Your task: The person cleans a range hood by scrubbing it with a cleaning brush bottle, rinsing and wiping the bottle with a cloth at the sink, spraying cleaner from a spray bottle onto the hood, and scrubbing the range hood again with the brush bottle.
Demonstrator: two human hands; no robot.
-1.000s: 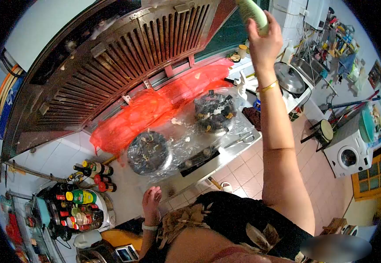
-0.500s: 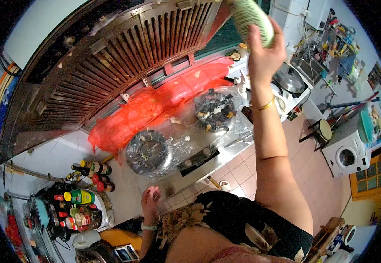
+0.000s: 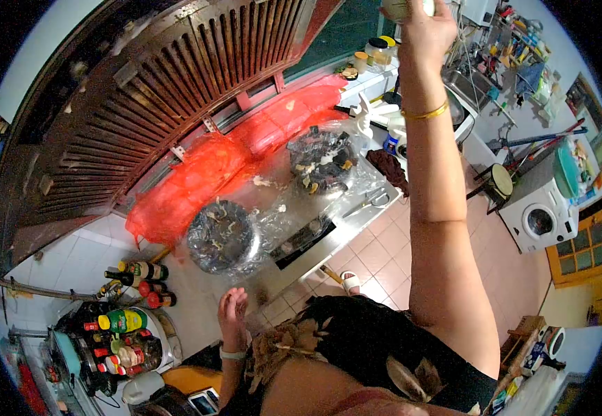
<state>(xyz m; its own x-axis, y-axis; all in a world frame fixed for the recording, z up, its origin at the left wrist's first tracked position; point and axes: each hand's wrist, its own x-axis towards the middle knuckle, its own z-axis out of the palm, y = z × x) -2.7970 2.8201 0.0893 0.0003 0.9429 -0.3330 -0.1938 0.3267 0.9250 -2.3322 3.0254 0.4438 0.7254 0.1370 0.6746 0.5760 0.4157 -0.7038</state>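
Note:
My right hand (image 3: 428, 38) is raised at the top of the view, fingers wrapped round a pale green can (image 3: 405, 9). The frame edge cuts most of the can off. Low beside the counter front hangs my left hand (image 3: 233, 307), its fingers loosely bent and nothing in them. A slatted, grease-stained range hood (image 3: 183, 90) slants across the upper left. Below it is a stove under clear plastic film, with a left burner (image 3: 221, 236) and a right burner (image 3: 323, 159), both strewn with pale scraps. Red plastic bags (image 3: 190, 173) line the wall behind.
Sauce bottles (image 3: 124, 319) stand in a group at the lower left. Jars (image 3: 378, 52) sit by the window. Scissors (image 3: 377, 199) and a dark cloth (image 3: 388, 170) lie at the stove's right end. A stool (image 3: 500, 180) and washing machine (image 3: 540, 220) stand at the right.
My right hand has moved upward with the can, which now lies mostly out of view. The camera view has shifted slightly. My left hand stays low, with fingers a little straighter.

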